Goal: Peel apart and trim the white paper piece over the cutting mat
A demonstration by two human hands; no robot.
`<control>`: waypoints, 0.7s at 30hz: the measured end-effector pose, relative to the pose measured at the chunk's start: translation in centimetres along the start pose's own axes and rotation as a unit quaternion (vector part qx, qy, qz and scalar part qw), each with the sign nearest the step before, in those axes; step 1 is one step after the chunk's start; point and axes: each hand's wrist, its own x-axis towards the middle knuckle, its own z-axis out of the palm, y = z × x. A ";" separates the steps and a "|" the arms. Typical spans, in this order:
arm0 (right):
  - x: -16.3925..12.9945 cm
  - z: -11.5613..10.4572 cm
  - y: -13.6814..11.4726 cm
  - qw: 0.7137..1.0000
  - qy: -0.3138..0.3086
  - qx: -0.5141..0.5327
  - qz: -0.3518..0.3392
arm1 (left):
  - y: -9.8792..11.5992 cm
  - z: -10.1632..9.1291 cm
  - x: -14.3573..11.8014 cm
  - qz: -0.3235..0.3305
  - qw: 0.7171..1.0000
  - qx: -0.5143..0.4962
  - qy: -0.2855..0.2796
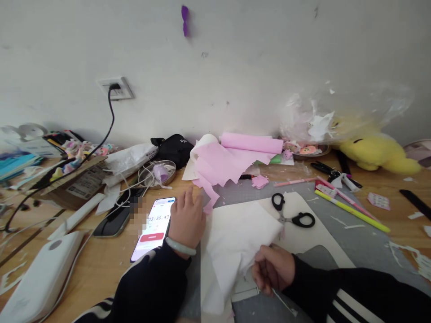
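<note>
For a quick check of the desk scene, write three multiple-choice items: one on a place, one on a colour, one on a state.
1. Where do the scissors lie?
A. on the pale sheet by the grey mat
B. on the phone
C. inside the cardboard box

2. What colour is the plush toy?
A. blue
B. yellow
C. red

3. What is the right hand doing?
A. lying flat and open
B. gripping the scissors
C. closed on the white paper

Answers: 1 A, they rest on the sheet right of the paper. 2 B, it is plainly yellow. 3 C, its fingers pinch the paper's edge, while the left hand rests beside the lit phone.
</note>
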 end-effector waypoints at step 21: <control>-0.9 0.5 0.0 0.982 0.057 -0.143 -0.109 | 4.6 -1.1 -4.3 0.033 0.991 -0.123 -0.027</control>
